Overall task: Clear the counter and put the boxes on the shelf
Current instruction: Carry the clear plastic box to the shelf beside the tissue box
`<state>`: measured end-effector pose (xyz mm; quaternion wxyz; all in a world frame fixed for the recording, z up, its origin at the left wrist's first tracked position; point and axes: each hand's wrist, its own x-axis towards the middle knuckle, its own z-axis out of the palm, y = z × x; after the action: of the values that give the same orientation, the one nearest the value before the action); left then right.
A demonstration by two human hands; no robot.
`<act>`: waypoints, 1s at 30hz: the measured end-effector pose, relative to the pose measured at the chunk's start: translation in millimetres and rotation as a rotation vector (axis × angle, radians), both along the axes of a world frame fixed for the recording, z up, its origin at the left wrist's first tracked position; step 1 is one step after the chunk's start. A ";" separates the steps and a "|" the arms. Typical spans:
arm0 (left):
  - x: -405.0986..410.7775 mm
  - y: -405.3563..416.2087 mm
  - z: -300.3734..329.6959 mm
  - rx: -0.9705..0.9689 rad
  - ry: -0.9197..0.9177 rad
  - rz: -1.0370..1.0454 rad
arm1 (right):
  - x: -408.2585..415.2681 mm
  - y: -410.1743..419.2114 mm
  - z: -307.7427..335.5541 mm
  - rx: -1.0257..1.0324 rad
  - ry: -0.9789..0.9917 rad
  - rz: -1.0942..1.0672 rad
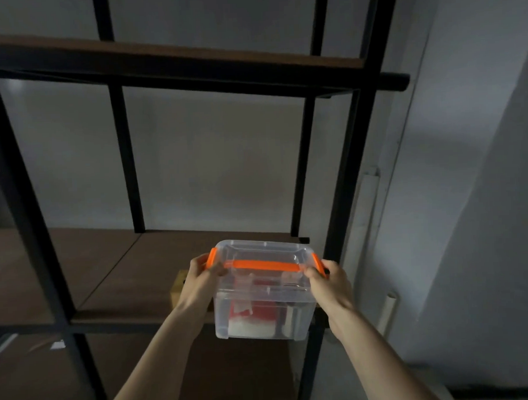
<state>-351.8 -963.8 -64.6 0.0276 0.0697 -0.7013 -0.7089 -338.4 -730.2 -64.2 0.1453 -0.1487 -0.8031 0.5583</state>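
Note:
A clear plastic box (266, 308) with an orange handle and orange side clips is held in the air in front of a black metal shelf unit. My left hand (201, 278) grips its left clip and my right hand (329, 280) grips its right clip. Red and white items show through its walls. The box hangs at the front edge of the brown middle shelf board (133, 275), at its right end. A small cardboard box (178, 289) sits on that board, partly hidden behind my left hand.
A black upright post (350, 172) stands just right of the box. Another brown board (171, 57) runs above, and a lower board (149, 371) lies below. White pipes (370, 213) lean against the grey wall on the right.

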 end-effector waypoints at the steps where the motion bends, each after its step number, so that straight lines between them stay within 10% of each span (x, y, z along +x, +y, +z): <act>1: -11.6 -2.8 -5.0 -0.012 -0.007 0.004 | -12.8 -3.0 -5.4 -0.001 -0.004 0.002; 16: -238.9 -16.2 -94.2 -0.129 -0.215 0.021 | -250.9 -7.0 -90.8 -0.110 -0.183 0.080; 30: -309.7 -34.5 -148.0 -0.344 -0.212 -0.148 | -311.2 -31.6 -145.8 -0.059 -0.378 0.066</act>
<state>-661.5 -998.3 -212.6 -0.0870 0.0864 -0.8142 -0.5675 -649.6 -761.8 -210.1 -0.0309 -0.2289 -0.8038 0.5482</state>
